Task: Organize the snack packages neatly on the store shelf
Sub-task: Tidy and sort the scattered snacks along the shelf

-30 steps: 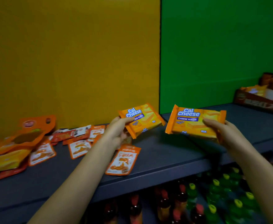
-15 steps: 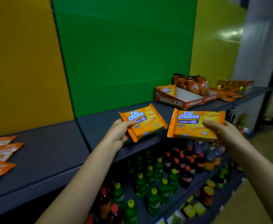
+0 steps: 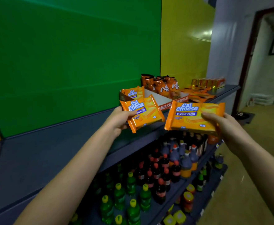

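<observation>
Head view shows two flat, rectangular wafer packs of glossy orange foil, with crimped ends and the blue words "Cal Cheese" on the front. The left hand (image 3: 120,119) grips the left pack (image 3: 145,113) at its left end, thumb on the front; this pack is tilted. The right hand (image 3: 222,127) grips the right pack (image 3: 193,116) at its right end, thumb across the front; this pack is almost level. Both packs are held in the air over the front edge of the smooth dark grey shelf (image 3: 52,151), near each other but not touching.

Just behind them on the shelf stands a low cardboard tray (image 3: 166,100), red outside and white inside. A third pack (image 3: 133,93) stands upright in its left end, and crinkled orange bags (image 3: 163,86) stand in its far end. On the lower shelf stand plastic bottles (image 3: 133,192), green ones with yellow caps and dark ones with red caps.
</observation>
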The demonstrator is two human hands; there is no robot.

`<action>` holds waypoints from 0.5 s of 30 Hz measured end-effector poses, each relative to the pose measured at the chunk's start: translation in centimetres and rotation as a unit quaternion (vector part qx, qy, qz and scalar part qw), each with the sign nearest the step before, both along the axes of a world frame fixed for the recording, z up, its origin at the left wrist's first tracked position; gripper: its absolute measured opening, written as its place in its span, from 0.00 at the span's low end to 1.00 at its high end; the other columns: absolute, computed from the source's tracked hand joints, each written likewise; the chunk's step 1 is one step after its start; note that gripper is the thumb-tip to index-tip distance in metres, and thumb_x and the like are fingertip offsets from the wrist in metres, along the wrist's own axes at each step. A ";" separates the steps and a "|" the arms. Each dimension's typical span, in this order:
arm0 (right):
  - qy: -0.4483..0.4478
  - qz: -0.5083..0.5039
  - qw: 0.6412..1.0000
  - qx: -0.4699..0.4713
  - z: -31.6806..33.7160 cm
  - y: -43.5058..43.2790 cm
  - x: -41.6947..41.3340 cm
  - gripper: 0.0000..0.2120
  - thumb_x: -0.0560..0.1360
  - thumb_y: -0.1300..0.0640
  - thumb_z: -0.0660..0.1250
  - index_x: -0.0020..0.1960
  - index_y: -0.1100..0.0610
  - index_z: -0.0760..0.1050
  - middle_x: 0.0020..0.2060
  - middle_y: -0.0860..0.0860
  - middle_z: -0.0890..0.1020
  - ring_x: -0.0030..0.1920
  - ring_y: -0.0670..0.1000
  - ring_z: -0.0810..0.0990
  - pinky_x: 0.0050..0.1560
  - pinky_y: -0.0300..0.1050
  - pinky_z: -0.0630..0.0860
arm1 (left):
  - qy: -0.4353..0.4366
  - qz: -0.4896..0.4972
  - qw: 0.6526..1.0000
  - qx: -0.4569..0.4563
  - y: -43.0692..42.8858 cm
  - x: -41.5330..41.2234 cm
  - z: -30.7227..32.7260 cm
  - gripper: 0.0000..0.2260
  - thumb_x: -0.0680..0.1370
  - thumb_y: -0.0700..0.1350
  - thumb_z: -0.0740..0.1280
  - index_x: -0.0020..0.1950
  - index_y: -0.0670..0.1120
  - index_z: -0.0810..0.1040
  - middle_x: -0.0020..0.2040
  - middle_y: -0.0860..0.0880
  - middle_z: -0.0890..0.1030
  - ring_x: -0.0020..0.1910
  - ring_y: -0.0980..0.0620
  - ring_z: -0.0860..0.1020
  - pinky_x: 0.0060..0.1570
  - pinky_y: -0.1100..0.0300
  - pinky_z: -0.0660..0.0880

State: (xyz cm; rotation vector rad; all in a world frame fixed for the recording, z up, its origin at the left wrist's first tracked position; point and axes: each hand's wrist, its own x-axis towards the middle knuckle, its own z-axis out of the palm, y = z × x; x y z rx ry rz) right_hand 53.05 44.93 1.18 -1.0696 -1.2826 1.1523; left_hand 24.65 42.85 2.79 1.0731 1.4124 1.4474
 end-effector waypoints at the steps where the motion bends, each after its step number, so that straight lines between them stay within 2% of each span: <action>1: 0.002 0.000 1.000 0.007 0.2 1.3 0.0 0.22 0.74 0.53 0.68 0.64 0.59 0.69 0.51 0.56 0.81 0.44 0.55 0.80 0.41 0.47 0.76 | 0.018 -0.006 1.000 0.000 1.5 0.1 0.4 0.08 0.76 0.37 0.65 0.55 0.44 0.75 0.53 0.45 0.81 0.40 0.51 0.79 0.48 0.53 0.77; 3: 0.009 0.001 1.000 0.016 1.0 4.5 -0.2 0.21 0.74 0.54 0.68 0.64 0.59 0.70 0.52 0.55 0.82 0.46 0.54 0.81 0.48 0.47 0.76 | 0.052 -0.015 0.999 0.004 4.3 0.1 1.7 0.13 0.77 0.37 0.65 0.61 0.42 0.74 0.53 0.45 0.80 0.39 0.52 0.78 0.41 0.57 0.78; 5: 0.010 0.003 1.000 0.028 2.3 7.8 -0.7 0.22 0.74 0.54 0.68 0.65 0.59 0.70 0.53 0.55 0.81 0.45 0.52 0.81 0.47 0.45 0.77 | 0.074 -0.013 0.997 0.009 7.2 0.0 3.0 0.14 0.77 0.36 0.64 0.63 0.40 0.73 0.52 0.45 0.78 0.36 0.54 0.77 0.31 0.62 0.78; 8: 0.014 0.011 0.998 0.062 3.6 12.5 -1.7 0.23 0.74 0.56 0.68 0.66 0.59 0.69 0.55 0.55 0.81 0.49 0.54 0.81 0.49 0.47 0.78 | 0.093 0.002 0.996 0.016 11.4 -0.6 4.2 0.15 0.77 0.35 0.64 0.64 0.38 0.71 0.56 0.41 0.79 0.37 0.52 0.77 0.34 0.58 0.77; 10: 0.019 0.013 0.996 0.083 4.0 15.3 -2.3 0.21 0.74 0.56 0.68 0.65 0.58 0.70 0.54 0.55 0.81 0.46 0.53 0.81 0.43 0.45 0.78 | 0.103 0.013 0.994 0.025 14.1 -1.0 4.4 0.16 0.77 0.36 0.64 0.65 0.39 0.70 0.59 0.41 0.79 0.39 0.51 0.78 0.32 0.58 0.76; 12: 0.026 0.025 0.994 0.100 4.1 17.8 -2.9 0.19 0.74 0.57 0.68 0.64 0.58 0.70 0.52 0.55 0.82 0.40 0.49 0.81 0.35 0.43 0.74 | 0.108 0.027 0.993 0.027 16.4 -1.4 4.3 0.17 0.77 0.36 0.65 0.66 0.40 0.69 0.60 0.41 0.78 0.46 0.46 0.79 0.36 0.54 0.77; 13: 0.026 0.028 0.994 0.105 4.1 19.0 -3.2 0.19 0.74 0.57 0.68 0.63 0.58 0.70 0.51 0.56 0.82 0.36 0.48 0.81 0.33 0.43 0.72 | 0.112 0.038 0.993 0.024 17.4 -1.6 4.3 0.18 0.77 0.37 0.66 0.66 0.40 0.69 0.61 0.41 0.78 0.50 0.44 0.79 0.41 0.50 0.78; 15: 0.032 0.036 0.992 0.113 4.2 21.3 -4.1 0.15 0.75 0.60 0.67 0.61 0.58 0.69 0.45 0.54 0.81 0.29 0.40 0.80 0.24 0.35 0.71 | 0.115 0.058 0.991 0.024 19.0 -2.1 4.1 0.18 0.76 0.37 0.67 0.66 0.41 0.69 0.62 0.40 0.78 0.56 0.42 0.79 0.53 0.44 0.77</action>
